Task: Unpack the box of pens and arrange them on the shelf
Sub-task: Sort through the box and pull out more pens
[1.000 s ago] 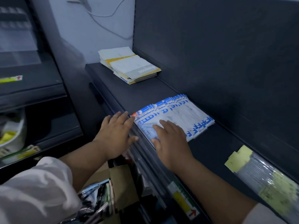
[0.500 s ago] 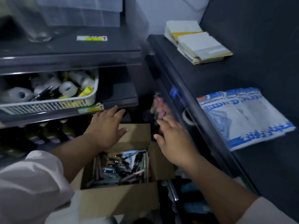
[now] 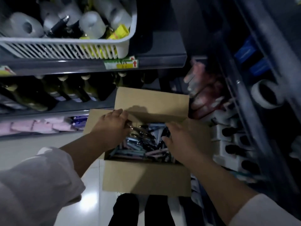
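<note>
An open cardboard box (image 3: 146,176) stands on the floor between two shelving units, in front of my legs. It is filled with several packed pens (image 3: 140,149) in clear wrappers, dark, blue and pink. My left hand (image 3: 112,128) reaches into the box's far left corner with its fingers bent down among the packs; the fingertips are hidden. My right hand (image 3: 179,139) lies over the right side of the pile, fingers relaxed and touching dark pen packs. The upper shelf with the blue-and-white packs is out of view.
A white slotted basket (image 3: 65,48) of paper rolls sits on the left shelf, with dark bottles (image 3: 48,92) on the level below. On the right, a dark shelf unit (image 3: 254,66) holds a tape roll (image 3: 267,95) and small boxed goods. The floor (image 3: 91,185) is glossy white tile.
My view has swung down from the shelf to the box. Both hands left the blue-and-white packs on the shelf and dropped into the box among the pens.
</note>
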Available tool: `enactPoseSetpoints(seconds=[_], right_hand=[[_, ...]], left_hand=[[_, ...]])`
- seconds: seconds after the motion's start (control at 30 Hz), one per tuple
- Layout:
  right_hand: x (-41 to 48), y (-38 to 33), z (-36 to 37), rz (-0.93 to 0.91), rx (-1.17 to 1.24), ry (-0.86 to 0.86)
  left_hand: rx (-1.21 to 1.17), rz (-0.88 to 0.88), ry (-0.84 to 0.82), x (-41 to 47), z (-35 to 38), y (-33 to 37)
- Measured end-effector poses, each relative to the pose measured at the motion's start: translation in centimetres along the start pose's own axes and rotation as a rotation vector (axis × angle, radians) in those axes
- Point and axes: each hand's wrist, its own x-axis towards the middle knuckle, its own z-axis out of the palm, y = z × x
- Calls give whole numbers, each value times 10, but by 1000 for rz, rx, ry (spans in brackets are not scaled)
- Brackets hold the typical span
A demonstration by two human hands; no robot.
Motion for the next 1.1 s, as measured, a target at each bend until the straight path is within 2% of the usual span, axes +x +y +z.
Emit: enactPoseSetpoints(seconds=[0.17,0.3,0.73,0.9,0.97,1.1], right_hand=[[23,6,39,34,78,-99],[40,19,62,156,92,-133],[107,76,143,401,146,-134],[120,77,156,363,-69,-307],[121,75,161,315,-65,-310],[115,74,159,13,72,-256]], left_hand=[[-55,7,-32,12,35,-9],[-98,8,-69,32,64,-12],[-140,79,-103,96,141,5],[-146,81,-88,110,159,14],[-142,77,-81,113,163,16],[-158,66,-69,113,167,19]])
